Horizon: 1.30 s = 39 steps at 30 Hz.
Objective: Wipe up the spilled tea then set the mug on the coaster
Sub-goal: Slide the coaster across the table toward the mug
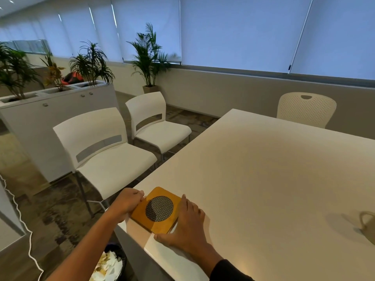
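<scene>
A square wooden coaster (156, 210) with a round woven inset lies at the near left corner of the white table (263, 169). My left hand (126, 203) curls over the coaster's left edge at the table's rim. My right hand (185, 224) lies flat on the table with fingers together, pressed against the coaster's right and near sides. A pale mug (368, 224) shows partly at the right edge of the view, its handle toward me. I see no spilled tea or cloth.
Two white chairs (105, 151) stand left of the table, a perforated chair (305, 109) at its far side. A bin with crumpled paper (110, 266) sits on the floor below the corner. Planters and a cabinet (40, 122) line the left.
</scene>
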Motion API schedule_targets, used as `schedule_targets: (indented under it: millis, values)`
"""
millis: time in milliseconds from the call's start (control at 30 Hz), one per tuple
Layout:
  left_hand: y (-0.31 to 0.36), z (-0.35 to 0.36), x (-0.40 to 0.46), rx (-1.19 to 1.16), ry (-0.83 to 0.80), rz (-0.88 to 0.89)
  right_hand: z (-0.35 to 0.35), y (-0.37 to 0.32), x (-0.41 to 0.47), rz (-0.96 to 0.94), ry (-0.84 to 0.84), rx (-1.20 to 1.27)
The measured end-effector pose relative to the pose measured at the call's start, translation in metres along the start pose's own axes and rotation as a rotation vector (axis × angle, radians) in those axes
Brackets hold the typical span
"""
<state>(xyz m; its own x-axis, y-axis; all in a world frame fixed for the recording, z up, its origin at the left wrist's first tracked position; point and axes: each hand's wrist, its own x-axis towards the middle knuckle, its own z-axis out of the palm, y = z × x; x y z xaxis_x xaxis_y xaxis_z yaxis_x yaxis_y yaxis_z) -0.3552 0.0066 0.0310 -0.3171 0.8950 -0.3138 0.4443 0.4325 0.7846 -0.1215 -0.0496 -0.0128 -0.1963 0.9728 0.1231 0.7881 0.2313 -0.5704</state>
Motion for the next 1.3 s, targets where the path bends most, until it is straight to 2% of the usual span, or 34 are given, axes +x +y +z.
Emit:
schedule_targets:
  millis: [300, 767, 1033, 1300]
  values:
    - [0.05, 0.034, -0.013, -0.022, -0.161, 0.071, -0.058, 0.046, 0.0, -0.029, 0.011, -0.001]
    - [0.135, 0.165, -0.051, -0.082, -0.437, 0.26, -0.187, 0.151, -0.048, 0.088, 0.033, -0.097]
    - [0.173, 0.247, -0.077, -0.101, -0.59, 0.279, -0.244, 0.216, -0.081, 0.191, 0.029, -0.128]
    - [0.184, 0.302, -0.093, -0.068, -0.666, 0.243, -0.267, 0.264, -0.108, 0.274, -0.027, -0.092]
